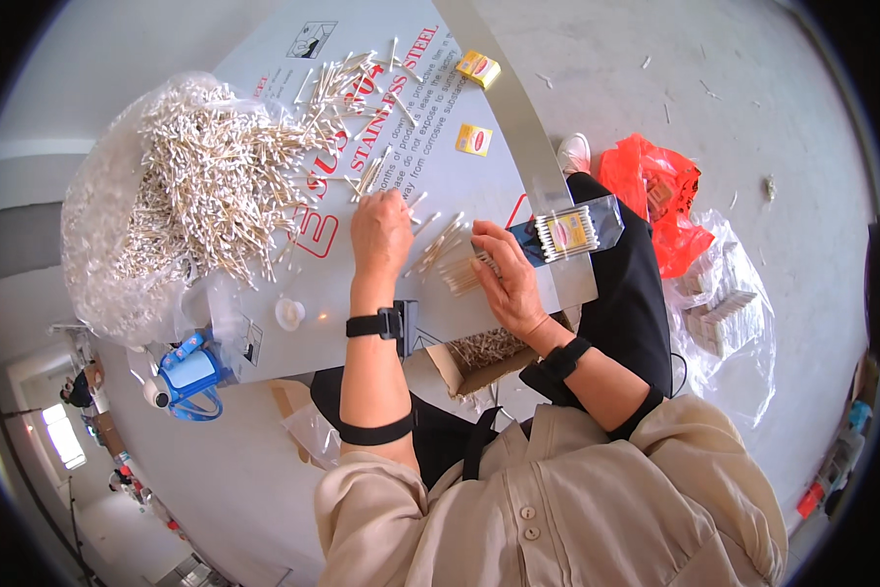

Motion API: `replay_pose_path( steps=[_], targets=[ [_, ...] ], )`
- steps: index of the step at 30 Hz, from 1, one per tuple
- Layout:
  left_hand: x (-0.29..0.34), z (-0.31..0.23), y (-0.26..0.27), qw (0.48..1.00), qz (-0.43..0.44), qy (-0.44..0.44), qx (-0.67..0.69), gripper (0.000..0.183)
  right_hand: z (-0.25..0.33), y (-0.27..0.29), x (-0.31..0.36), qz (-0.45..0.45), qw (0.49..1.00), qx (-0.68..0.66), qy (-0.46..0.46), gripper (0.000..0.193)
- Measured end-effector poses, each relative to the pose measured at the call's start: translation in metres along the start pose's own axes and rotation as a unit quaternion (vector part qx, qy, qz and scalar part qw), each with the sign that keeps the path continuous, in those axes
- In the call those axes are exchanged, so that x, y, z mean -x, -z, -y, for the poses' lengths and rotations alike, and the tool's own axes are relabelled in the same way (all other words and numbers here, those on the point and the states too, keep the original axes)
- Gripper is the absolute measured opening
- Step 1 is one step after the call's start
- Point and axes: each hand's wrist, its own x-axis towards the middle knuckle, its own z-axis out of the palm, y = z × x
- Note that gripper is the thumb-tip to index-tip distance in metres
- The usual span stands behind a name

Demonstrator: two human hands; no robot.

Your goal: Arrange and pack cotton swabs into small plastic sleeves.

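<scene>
My left hand (379,235) is closed over the metal-topped table, its fingertips turned away from view. A small bunch of cotton swabs (370,174) sticks out just beyond those fingers. My right hand (510,279) curls its fingers and thumb around a row of swabs (460,274) that looks covered by clear plastic. Loose swabs (440,240) lie between the two hands. To the right of my right hand, a clear packet (606,223) with a row of swabs and a yellow card rests at the table edge.
A large clear bag (97,235) spills a heap of swabs on the left. Yellow cards (474,139) and a yellow card stack (478,68) lie farther off. A blue bottle (190,377) stands at left, a cardboard box (450,370) below, red (655,196) and clear bags (724,313) at right.
</scene>
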Motion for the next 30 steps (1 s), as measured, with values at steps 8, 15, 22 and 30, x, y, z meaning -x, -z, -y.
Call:
replay_pose_path(
  steps=[8,15,22,30],
  targets=[
    [-0.023,0.015,0.007,0.983,-0.137,0.116,-0.026,0.014,0.003,0.002,0.001,0.006,1.000,-0.005,-0.014,0.028],
    [-0.033,0.016,-0.006,0.996,-0.079,0.032,-0.001,0.018,0.003,0.002,0.002,0.007,1.000,-0.012,-0.019,0.029],
    [0.006,0.001,0.003,0.990,-0.078,0.033,0.110,0.024,0.005,0.001,0.001,0.006,1.000,-0.010,-0.024,0.027],
    [0.046,-0.012,0.009,0.995,-0.083,0.041,0.047,0.025,0.003,0.001,0.001,0.003,1.000,-0.011,-0.022,0.028]
  ],
)
